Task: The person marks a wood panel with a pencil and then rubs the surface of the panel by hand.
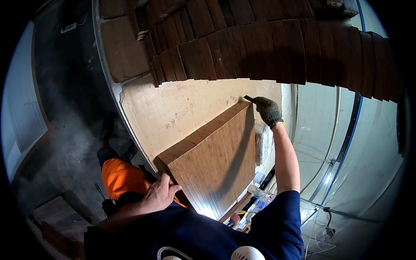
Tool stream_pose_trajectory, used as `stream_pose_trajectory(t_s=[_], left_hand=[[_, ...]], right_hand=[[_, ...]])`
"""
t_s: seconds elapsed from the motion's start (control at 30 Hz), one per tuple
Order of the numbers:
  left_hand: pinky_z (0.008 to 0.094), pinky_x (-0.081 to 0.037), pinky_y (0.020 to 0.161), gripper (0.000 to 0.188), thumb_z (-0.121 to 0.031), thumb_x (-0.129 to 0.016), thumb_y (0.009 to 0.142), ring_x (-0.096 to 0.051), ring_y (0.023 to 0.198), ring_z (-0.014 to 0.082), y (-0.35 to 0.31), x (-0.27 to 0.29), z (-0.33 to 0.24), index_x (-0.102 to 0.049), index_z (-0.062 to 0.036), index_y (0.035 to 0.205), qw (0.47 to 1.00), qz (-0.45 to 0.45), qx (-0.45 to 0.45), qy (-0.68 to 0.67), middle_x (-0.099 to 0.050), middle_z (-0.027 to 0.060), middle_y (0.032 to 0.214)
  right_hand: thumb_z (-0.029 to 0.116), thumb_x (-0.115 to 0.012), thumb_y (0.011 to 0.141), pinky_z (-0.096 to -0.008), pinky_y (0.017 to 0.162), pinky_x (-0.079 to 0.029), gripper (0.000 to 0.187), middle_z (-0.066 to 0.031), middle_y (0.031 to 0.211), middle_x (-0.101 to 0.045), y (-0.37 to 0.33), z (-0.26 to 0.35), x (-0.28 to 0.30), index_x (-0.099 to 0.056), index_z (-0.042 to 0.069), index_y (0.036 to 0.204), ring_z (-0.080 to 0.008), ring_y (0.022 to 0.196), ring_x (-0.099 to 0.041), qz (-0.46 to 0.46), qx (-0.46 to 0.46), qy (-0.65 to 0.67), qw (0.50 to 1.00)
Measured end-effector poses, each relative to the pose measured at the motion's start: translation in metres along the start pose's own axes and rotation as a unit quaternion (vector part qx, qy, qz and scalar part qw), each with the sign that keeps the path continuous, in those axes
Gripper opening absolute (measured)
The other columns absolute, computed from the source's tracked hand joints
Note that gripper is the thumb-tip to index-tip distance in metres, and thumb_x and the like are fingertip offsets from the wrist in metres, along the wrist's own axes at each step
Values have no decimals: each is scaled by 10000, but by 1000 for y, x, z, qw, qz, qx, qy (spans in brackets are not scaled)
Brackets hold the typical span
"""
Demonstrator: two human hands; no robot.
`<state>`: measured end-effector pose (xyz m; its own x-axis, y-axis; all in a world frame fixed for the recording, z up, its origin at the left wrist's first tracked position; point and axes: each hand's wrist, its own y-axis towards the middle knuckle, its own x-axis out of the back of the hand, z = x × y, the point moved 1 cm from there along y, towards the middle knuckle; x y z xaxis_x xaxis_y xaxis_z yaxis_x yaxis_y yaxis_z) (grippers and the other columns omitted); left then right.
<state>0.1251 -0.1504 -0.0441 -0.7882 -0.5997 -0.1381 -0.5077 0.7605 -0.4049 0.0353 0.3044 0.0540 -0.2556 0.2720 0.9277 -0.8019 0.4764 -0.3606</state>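
A person looks down over their own body at a tall stack of thin brown wooden boards standing on edge on a pale bench.

The left hand is bare. Its forearm comes in from the lower edge, and the hand rests on the stack's near corner, fingers curled loosely around the edge and touching the wood.

The right arm, bare below a dark blue sleeve, stretches straight out along the stack's right side. The right hand wears a dark knit glove and sits at the stack's far top corner. Its fingers are pressed together, pinching a small dark flat tool that points left, just over the far edge of the stack.

One stack is in hand; its many boards are packed tight, showing fine parallel edge lines, light brown on top and shaded on the right face. Beyond the bench, a second group of darker brown boards fans across the top of the view. Orange trousers show below, above a dark floor.
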Motion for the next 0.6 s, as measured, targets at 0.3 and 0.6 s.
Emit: stream_pose_trajectory(t_s=[0.3,0.6], left_hand=[[474,-481,677,333,-253,-612,869,-596,807,424,-4,4,-2,-405,0,932,999,19,21,-18,-596,224,835],[483,-482,662,340,-275,-603,875,-599,799,427,0,3,-3,-406,-3,928,1000,14,26,-8,-598,224,827]], right_hand=[[177,-570,793,-380,671,-523,216,-107,867,-678,-48,53,-21,-675,141,977,-296,757,-658,109,258,-270,921],[167,-483,860,-437,686,-501,270,-146,873,-663,-20,54,2,-620,157,1093,-331,801,-638,-45,144,-281,948]])
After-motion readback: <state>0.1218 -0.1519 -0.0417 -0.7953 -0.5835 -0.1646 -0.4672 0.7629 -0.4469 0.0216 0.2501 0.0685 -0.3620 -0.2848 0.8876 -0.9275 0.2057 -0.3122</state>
